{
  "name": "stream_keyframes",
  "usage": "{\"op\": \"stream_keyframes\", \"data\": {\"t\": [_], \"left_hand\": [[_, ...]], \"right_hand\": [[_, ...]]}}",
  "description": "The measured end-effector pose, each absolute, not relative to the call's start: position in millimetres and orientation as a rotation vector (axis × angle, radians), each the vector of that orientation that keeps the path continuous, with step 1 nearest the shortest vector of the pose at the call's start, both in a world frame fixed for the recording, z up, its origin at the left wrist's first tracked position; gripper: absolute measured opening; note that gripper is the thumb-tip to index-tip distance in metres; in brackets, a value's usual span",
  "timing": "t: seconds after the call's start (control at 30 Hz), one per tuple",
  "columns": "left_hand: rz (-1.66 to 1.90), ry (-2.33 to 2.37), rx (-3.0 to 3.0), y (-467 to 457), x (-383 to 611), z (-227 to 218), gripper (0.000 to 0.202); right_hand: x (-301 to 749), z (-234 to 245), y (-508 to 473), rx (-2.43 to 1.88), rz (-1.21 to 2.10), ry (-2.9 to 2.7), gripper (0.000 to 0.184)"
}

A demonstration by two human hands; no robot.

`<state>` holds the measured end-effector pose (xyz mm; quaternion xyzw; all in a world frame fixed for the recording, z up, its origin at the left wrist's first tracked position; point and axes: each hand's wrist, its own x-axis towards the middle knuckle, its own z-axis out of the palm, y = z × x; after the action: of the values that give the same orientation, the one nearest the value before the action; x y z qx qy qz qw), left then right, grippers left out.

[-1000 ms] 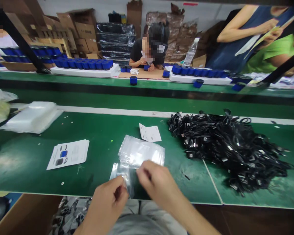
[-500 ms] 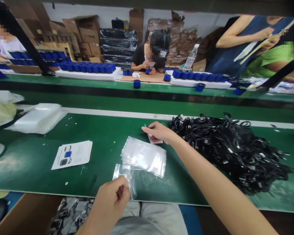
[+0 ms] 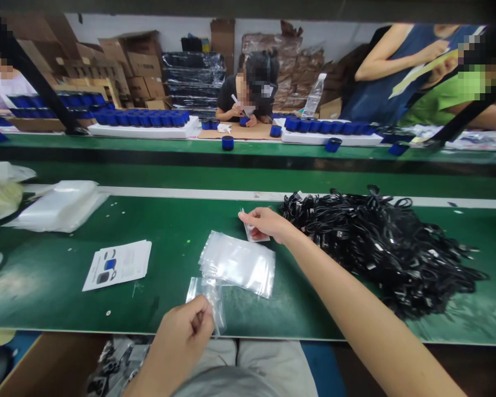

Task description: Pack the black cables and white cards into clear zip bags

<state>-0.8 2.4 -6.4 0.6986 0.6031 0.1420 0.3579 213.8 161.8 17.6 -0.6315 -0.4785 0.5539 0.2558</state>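
Note:
My left hand (image 3: 182,336) is closed on a clear zip bag (image 3: 206,292) close to the table's front edge. The bag's near part is hidden by the fingers. Beyond it lies a fanned stack of clear zip bags (image 3: 240,263). Just past that stack, my right hand (image 3: 267,221) has its thumb and fingers closed around small white cards (image 3: 258,238), partly hidden under the palm. A large heap of black cables (image 3: 380,248) lies to the right of this hand.
Printed leaflets (image 3: 118,264) and a thick pile of plastic bags (image 3: 60,204) lie to the left. Below the table edge stands a box (image 3: 49,364) with bagged parts. Across the line, a person (image 3: 248,88) works among rows of blue cylinders (image 3: 144,118).
The camera view has shifted slightly. My right hand's fingers have moved a little on the small cards, which now look more whitish. My left hand still grips the zip bag.

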Motion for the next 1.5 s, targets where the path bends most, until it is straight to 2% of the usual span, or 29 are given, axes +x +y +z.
{"op": "stream_keyframes", "data": {"t": [0.27,0.37,0.5,0.57,0.7,0.83,0.9,0.93,1.0,1.03,1.07,1.13,1.2,1.27,1.37,1.5], "left_hand": [[0.364,1.562,1.791,3.7,0.4,-4.3,0.025],[0.373,1.561,1.734,3.3,-1.2,-2.9,0.025],[0.448,1.493,1.523,3.0,-2.3,-1.2,0.028],[0.498,1.467,1.389,3.4,-1.1,-0.6,0.029],[0.609,1.512,1.324,5.2,3.2,0.5,0.031],[0.741,1.660,1.483,4.9,4.8,2.1,0.032],[0.840,1.770,1.541,3.7,3.8,3.3,0.030],[0.893,1.823,1.549,3.1,3.1,4.1,0.030],[0.981,1.900,1.533,2.2,2.0,6.1,0.030],[1.015,1.923,1.519,2.0,1.6,7.3,0.031],[1.042,1.938,1.508,2.1,1.3,8.5,0.031],[1.089,1.948,1.493,2.6,0.5,10.5,0.030],[1.123,1.937,1.487,3.5,-0.9,11.6,0.029],[1.143,1.923,1.516,4.1,-3.0,11.4,0.026],[1.098,1.932,1.718,3.7,-4.8,9.6,0.022],[1.119,1.840,2.103,0.5,-0.8,6.8,0.021]], "right_hand": [[211.4,17.6,166.6,-1.771,1.428,-1.399,0.018],[217.2,37.0,146.0,-1.759,1.221,-1.471,0.021],[220.1,56.5,72.1,-1.645,0.997,-1.633,0.023],[211.3,51.7,30.5,-1.522,1.033,-1.851,0.027],[177.3,22.9,-16.3,-1.436,1.007,-2.004,0.023],[148.4,3.1,-22.1,-1.394,0.955,-1.818,0.020],[139.2,-0.7,-26.0,-1.345,0.929,-1.642,0.012],[135.4,-2.0,-29.4,-1.333,0.913,-1.536,0.018],[128.7,-4.4,-37.2,-1.346,0.968,-1.315,0.047],[125.9,-5.8,-40.6,-1.358,1.076,-1.216,0.054],[123.5,-7.2,-43.1,-1.359,1.238,-1.134,0.050],[121.2,-10.2,-44.7,-1.340,1.579,-1.021,0.030],[123.4,-12.5,-42.5,-1.368,1.630,-1.065,0.023],[129.9,-13.4,-38.9,-1.421,1.314,-1.261,0.024],[142.1,-11.7,-34.2,-1.343,0.691,-1.566,0.013],[151.7,-6.9,-30.5,-1.198,0.265,-1.848,0.014]]}}
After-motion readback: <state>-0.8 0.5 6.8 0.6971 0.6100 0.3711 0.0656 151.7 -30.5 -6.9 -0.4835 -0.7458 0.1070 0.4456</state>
